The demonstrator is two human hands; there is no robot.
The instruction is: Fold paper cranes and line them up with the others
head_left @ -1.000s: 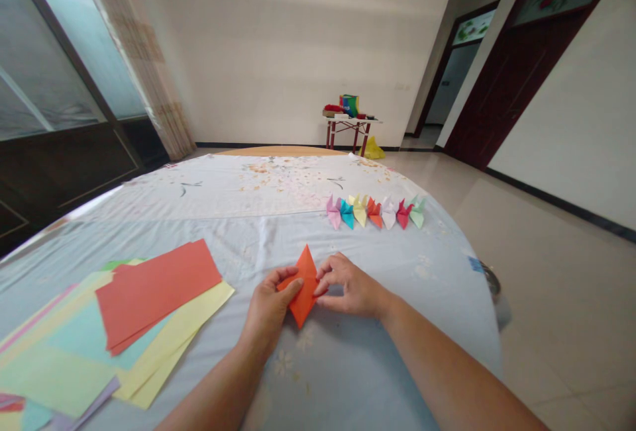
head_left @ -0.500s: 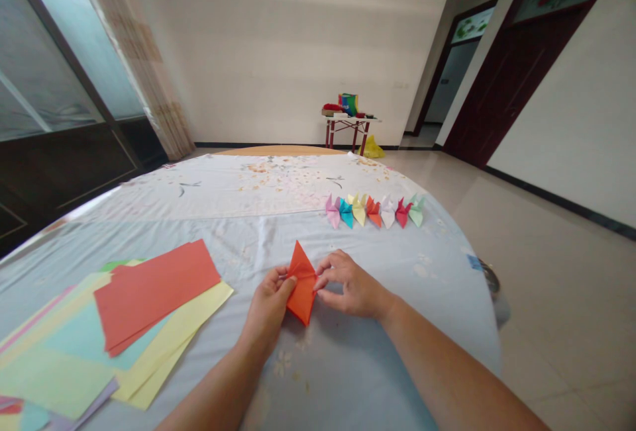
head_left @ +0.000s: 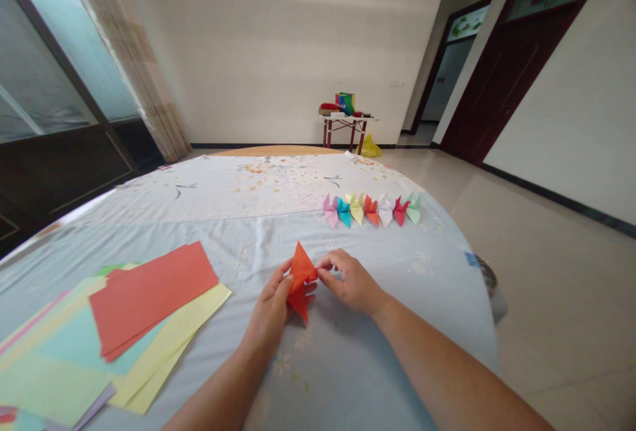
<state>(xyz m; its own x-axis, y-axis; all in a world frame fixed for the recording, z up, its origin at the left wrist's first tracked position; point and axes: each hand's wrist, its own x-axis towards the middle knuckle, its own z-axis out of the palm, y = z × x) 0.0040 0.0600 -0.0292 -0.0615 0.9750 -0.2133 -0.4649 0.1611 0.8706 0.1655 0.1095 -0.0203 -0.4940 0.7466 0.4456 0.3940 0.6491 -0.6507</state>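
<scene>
A folded orange paper piece (head_left: 300,278) with pointed ends is lifted just off the tablecloth. My left hand (head_left: 273,306) pinches its left side between thumb and fingers. My right hand (head_left: 349,280) pinches its right edge with thumb and forefinger, the other fingers curled. A row of several finished folded paper figures (head_left: 371,209) in pink, blue, yellow, orange, white, red and green lies further back on the right.
A loose pile of coloured paper sheets (head_left: 114,325), an orange-red one on top, lies at the left. The round table (head_left: 238,212) has a pale blue flowered cloth. A small table with bright items (head_left: 344,120) stands by the far wall.
The orange piece lay flat under both hands; it has been raised and folded narrower, and both hands have shifted slightly away from me with it.
</scene>
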